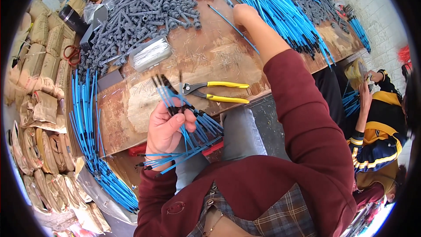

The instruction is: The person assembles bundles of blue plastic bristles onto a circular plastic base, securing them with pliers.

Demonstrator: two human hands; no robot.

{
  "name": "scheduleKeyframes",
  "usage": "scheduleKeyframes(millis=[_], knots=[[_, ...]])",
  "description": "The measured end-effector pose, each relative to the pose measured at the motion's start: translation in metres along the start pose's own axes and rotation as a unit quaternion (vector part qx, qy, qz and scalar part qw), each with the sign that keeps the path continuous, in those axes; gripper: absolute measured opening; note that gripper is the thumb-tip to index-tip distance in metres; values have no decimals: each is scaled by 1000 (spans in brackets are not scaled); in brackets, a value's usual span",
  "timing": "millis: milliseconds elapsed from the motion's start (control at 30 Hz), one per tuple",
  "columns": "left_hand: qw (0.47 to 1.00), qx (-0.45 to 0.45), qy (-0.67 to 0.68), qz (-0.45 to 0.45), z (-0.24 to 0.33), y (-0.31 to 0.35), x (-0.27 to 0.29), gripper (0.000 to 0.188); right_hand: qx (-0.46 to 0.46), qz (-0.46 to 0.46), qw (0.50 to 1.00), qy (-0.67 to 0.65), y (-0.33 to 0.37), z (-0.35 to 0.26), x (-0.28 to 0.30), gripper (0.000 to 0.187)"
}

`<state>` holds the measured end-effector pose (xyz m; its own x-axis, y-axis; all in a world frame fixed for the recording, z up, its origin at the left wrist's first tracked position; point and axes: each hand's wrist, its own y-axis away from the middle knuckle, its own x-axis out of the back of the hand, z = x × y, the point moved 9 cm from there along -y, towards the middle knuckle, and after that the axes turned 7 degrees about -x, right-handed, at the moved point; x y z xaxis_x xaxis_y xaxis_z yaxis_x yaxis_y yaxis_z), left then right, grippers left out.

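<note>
My left hand (165,125) is closed round a loose bunch of thin blue tubes with black ends (186,142), held over my lap at the table's front edge. Some of the tubes fan out below the wrist, others poke up past the fingers. At the back of the table, my right hand (245,14) is curled beside a large pile of similar blue tubes (280,13). Its fingertips are mostly hidden, and I cannot make out what they grip. One single blue tube (232,26) lies slantwise just left of that hand. Pliers with yellow handles (215,91) rest beyond my left hand.
Grey plastic fittings (149,8) are heaped along the back. A clear box of white pins (150,54) stands left on the wooden table (197,68). More blue tubes (85,118) hang at the left edge. Red-handled scissors (71,55) lie there. A co-worker (377,123) sits at right.
</note>
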<state>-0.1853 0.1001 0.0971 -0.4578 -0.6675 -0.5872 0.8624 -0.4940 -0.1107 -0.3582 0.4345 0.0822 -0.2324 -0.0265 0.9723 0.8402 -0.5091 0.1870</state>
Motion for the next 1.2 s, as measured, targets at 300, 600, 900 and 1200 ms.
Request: scheduleKeyframes(millis=[300, 600, 900, 1200], knots=[[970, -27, 204, -132, 21, 8, 6, 16, 99, 280, 923, -246, 79, 10, 74, 28], [979, 11, 105, 176, 9, -13, 28, 19, 398, -200, 727, -523, 277, -48, 82, 22], [985, -47, 166, -30, 7, -26, 7, 17, 482, -30, 800, -355, 221, -56, 48, 20], [991, -38, 83, -98, 23, 6, -26, 12, -113, 263, 950, -123, -51, 197, 58, 24]])
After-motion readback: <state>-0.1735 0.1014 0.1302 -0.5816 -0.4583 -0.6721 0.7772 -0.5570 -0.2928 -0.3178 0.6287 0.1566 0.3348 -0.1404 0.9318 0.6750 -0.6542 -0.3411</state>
